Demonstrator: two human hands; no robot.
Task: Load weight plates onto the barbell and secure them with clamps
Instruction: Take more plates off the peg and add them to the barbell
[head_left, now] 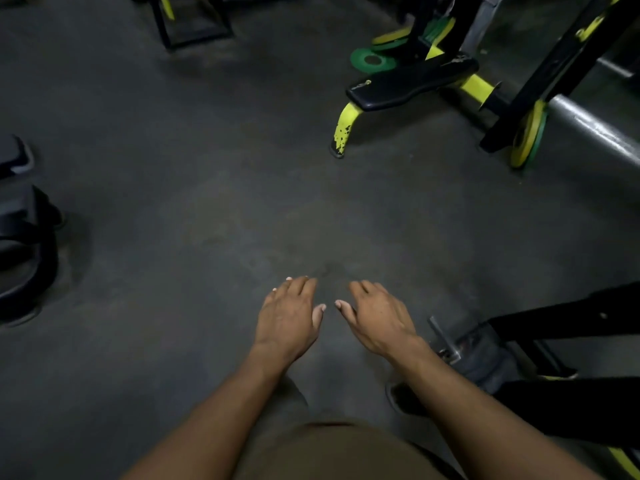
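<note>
My left hand (pixel 289 317) and my right hand (pixel 379 318) hover palm-down over the dark rubber floor, side by side, fingers apart, holding nothing. A green weight plate (pixel 372 60) lies flat on the floor at the upper right, with yellow and green plates (pixel 412 34) leaning behind it. Another yellow and green plate (pixel 528 135) stands on edge against a black rack upright at the right. Right of my right wrist, a metal bar end with a clamp (pixel 446 344) sticks out from a dark plate (pixel 485 351). No full barbell shows.
A black bench pad on yellow legs (pixel 408 83) stands at the upper right. A thick grey tube (pixel 595 128) runs along the right edge. Black machine parts (pixel 24 244) sit at the left edge, and a black frame (pixel 194 26) stands at the top.
</note>
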